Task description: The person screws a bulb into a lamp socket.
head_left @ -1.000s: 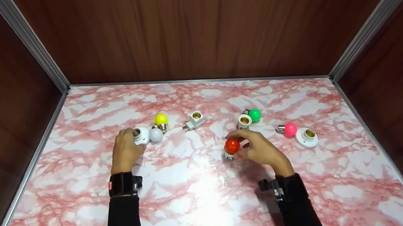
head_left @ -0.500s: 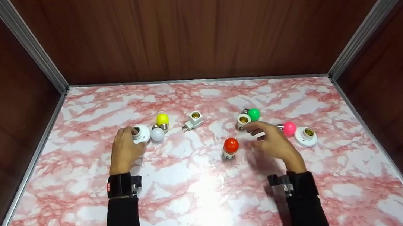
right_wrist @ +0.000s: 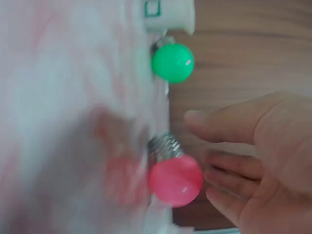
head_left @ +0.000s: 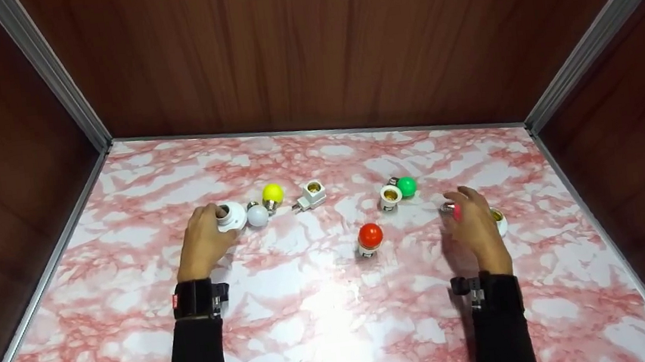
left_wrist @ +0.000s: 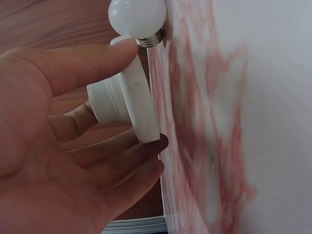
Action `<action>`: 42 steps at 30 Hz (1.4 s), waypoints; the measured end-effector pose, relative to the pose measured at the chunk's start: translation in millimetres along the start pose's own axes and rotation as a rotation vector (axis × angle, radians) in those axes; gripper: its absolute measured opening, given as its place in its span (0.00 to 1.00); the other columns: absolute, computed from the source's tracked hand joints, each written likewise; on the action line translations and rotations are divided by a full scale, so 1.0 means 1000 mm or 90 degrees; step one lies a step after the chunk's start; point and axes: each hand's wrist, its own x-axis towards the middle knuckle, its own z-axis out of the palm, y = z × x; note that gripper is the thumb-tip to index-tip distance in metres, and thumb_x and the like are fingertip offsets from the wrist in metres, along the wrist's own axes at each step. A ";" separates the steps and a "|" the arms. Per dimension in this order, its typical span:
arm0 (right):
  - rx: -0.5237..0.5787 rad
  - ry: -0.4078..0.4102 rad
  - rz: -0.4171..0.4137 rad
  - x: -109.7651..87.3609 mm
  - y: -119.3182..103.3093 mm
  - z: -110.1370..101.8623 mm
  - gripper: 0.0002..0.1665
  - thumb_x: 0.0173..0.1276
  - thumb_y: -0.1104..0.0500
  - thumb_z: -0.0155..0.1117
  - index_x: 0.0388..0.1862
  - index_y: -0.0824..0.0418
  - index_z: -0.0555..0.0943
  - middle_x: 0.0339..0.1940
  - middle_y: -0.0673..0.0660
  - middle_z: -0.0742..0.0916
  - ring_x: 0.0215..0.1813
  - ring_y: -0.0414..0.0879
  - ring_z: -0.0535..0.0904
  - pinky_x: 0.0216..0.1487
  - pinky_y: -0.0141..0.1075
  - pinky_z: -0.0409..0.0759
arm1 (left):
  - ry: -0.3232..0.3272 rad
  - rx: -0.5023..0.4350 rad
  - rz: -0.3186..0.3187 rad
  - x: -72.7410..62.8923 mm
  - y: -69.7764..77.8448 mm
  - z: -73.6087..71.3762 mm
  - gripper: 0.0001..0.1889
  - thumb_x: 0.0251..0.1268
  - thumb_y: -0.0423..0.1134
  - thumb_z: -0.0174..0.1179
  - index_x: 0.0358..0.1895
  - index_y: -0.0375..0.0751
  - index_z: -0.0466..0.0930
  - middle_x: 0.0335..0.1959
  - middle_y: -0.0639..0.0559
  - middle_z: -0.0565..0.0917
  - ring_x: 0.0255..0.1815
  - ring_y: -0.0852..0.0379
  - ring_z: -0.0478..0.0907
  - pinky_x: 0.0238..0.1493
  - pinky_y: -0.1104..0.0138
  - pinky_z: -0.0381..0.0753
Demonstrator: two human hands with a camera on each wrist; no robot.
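My left hand [head_left: 203,244] grips a round white lamp holder [head_left: 236,216] on the left of the table. In the left wrist view its thumb lies on the holder's rim and the fingers are on the opposite side. A white bulb [head_left: 258,216] lies right beside that holder, by a yellow bulb [head_left: 273,193]. On the right, my right hand [head_left: 477,227] hovers over a pink bulb [right_wrist: 176,181], mostly covered in the head view. Thumb and fingers are apart, with fingertips close to the pink globe. Behind it, another round lamp holder [head_left: 501,223] is partly hidden.
A red bulb [head_left: 371,235] stands upright in a small white socket [head_left: 368,253] near the middle. Farther back are a white socket [head_left: 390,198], a green bulb [head_left: 406,187] and a plug-in socket [head_left: 312,196]. Brown wood-grain walls [head_left: 309,50] enclose the marbled table [head_left: 290,328].
My right hand has left the red bulb and moved right to the pink one. The left hand's lamp holder has shifted slightly right, and the white and yellow bulbs have moved right too.
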 end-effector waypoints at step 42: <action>0.392 0.102 0.044 0.003 -0.050 -0.007 0.29 0.65 0.72 0.75 0.65 0.67 0.78 0.62 0.67 0.86 0.54 0.35 0.84 0.56 0.20 0.83 | 0.112 -0.330 0.197 -0.004 0.068 0.012 0.31 0.52 0.33 0.80 0.62 0.33 0.80 0.59 0.38 0.83 0.60 0.41 0.84 0.66 0.54 0.85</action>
